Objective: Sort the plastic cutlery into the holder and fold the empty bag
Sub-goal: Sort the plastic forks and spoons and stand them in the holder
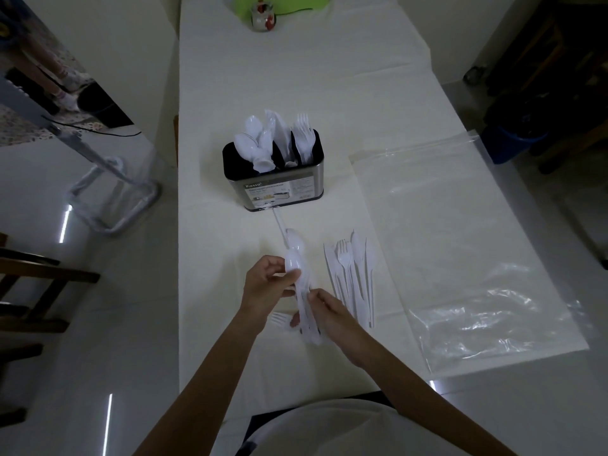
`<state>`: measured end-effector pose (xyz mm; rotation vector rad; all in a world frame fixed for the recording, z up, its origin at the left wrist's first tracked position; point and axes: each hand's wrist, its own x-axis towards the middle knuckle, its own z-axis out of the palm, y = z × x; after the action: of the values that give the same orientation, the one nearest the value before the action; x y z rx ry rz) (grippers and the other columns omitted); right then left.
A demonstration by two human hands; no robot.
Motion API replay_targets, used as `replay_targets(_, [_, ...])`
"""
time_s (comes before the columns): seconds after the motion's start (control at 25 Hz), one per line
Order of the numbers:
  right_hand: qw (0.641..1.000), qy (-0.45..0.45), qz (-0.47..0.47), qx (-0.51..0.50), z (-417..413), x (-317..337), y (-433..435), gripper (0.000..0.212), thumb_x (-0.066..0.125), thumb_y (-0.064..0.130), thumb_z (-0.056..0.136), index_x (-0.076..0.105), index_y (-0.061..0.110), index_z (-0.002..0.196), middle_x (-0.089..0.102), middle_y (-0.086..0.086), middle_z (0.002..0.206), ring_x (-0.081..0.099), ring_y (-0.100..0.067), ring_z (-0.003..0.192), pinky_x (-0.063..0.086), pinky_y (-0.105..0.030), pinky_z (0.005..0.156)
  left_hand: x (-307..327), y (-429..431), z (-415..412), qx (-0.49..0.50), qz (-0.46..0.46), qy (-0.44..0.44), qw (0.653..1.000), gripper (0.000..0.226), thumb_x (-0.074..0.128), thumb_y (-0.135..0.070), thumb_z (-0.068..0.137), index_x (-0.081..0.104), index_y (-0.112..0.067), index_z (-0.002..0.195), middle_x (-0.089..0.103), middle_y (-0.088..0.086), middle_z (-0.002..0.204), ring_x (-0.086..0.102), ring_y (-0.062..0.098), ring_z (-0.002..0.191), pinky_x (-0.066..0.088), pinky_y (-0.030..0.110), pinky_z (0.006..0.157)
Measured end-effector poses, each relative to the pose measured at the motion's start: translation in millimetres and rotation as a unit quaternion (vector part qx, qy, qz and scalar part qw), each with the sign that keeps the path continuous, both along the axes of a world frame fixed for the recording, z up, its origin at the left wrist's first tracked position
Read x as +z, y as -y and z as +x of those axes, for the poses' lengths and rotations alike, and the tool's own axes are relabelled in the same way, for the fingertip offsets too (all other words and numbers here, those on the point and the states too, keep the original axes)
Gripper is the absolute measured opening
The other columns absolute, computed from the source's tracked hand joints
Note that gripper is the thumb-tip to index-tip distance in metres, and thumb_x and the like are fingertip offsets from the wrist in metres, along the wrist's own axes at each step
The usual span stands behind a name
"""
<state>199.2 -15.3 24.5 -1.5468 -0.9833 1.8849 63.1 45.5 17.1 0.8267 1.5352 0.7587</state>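
Observation:
A metal cutlery holder with a black insert stands mid-table; white spoons fill its left slot, knives the middle, forks the right. In front of me, both hands grip a bunch of white plastic spoons. My left hand holds the bowl end and my right hand holds the handles. One spoon lies on the table just in front of the holder. To the right lies a small pile of forks and knives. A loose fork peeks out under my left wrist. The clear plastic bag lies flat at the right.
A white cloth covers the long table. A small jar and a green item sit at the far end. A metal frame and a wooden chair stand left of the table.

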Motion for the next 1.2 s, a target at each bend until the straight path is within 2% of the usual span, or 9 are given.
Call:
replay_targets(0.2, [0.999,-0.024,-0.021,-0.002,7,-9,6,0.024,0.035,0.030,0.101,0.050,0.017,0.088,0.046,0.003,0.066,0.047,-0.006,0.050,0.043,-0.021,0.052,-5,-12,8,-0.059,0.034,-0.074,0.995,0.017,0.071,-0.015,0.082,0.062,-0.004,0.091,0.069,0.013,0.085,0.065,0.020,0.066,0.055,0.024,0.052])
replay_targets(0.32, [0.998,0.031,-0.030,-0.038,26,-13,11,0.024,0.033,0.028,0.101,0.047,0.018,0.085,0.042,0.006,0.064,0.037,-0.002,0.046,0.032,-0.017,0.045,-10,-44,13,-0.074,0.073,-0.165,0.981,0.025,0.063,-0.031,0.087,0.062,-0.007,0.092,0.069,0.011,0.090,0.062,0.019,0.067,0.054,0.031,0.056])
replay_targets(0.48, [0.984,0.114,-0.006,-0.137,58,-18,26,0.024,0.037,0.021,0.101,0.051,0.015,0.082,0.046,0.003,0.064,0.040,-0.005,0.050,0.032,-0.013,0.041,-19,-85,25,-0.246,0.095,-0.422,0.867,0.047,0.066,-0.047,0.078,0.055,-0.008,0.103,0.061,0.006,0.097,0.060,0.024,0.089,0.049,0.035,0.073])
replay_targets(0.6, [0.964,0.180,0.004,-0.198,80,-25,31,0.025,0.038,0.018,0.100,0.049,0.016,0.077,0.045,0.002,0.064,0.040,-0.007,0.052,0.034,-0.014,0.042,-24,-91,33,-0.296,0.097,-0.462,0.831,0.053,0.072,-0.038,0.076,0.049,-0.001,0.108,0.059,0.017,0.106,0.060,0.032,0.096,0.048,0.037,0.073])
replay_targets(0.8, [0.964,0.146,-0.015,-0.221,87,-30,24,0.022,0.038,0.018,0.100,0.051,0.012,0.083,0.043,0.002,0.062,0.036,-0.008,0.048,0.031,-0.017,0.039,-21,-91,26,-0.216,0.112,-0.412,0.878,0.023,0.064,-0.020,0.073,0.057,0.002,0.078,0.062,0.016,0.079,0.060,0.029,0.072,0.040,0.028,0.057])
replay_targets(0.96, [0.971,0.137,0.007,-0.197,74,-30,11,0.026,0.041,0.016,0.099,0.041,0.013,0.073,0.038,0.001,0.060,0.033,-0.009,0.049,0.029,-0.015,0.039,-24,-83,7,-0.150,0.127,-0.360,0.912,0.014,0.050,0.004,0.071,0.048,0.003,0.057,0.053,0.013,0.056,0.055,0.034,0.055,0.044,0.029,0.043])
replay_targets(1.08, [0.979,0.119,0.021,-0.164,64,-26,3,0.026,0.040,0.017,0.100,0.049,0.014,0.076,0.042,0.002,0.061,0.036,-0.007,0.049,0.032,-0.014,0.041,-12,-72,1,0.046,0.023,-0.135,0.990,0.012,0.052,0.010,0.078,0.060,0.001,0.076,0.065,0.020,0.073,0.068,0.029,0.058,0.059,0.033,0.049])
replay_targets(1.12, [0.983,0.112,0.021,-0.146,60,-24,0,0.024,0.039,0.017,0.100,0.055,0.014,0.083,0.044,0.002,0.062,0.038,-0.007,0.050,0.033,-0.014,0.043,-6,-63,1,0.092,-0.014,-0.044,0.995,0.013,0.056,0.010,0.081,0.060,-0.003,0.080,0.065,0.018,0.075,0.068,0.029,0.059,0.059,0.032,0.051])
replay_targets(1.2, [0.989,0.095,0.019,-0.111,50,-22,-5,0.024,0.037,0.018,0.101,0.059,0.011,0.093,0.048,0.000,0.064,0.041,-0.008,0.051,0.034,-0.016,0.045,2,-43,0,0.096,-0.053,0.084,0.990,0.013,0.062,0.006,0.083,0.058,-0.006,0.080,0.063,0.015,0.075,0.067,0.030,0.060,0.059,0.033,0.055])
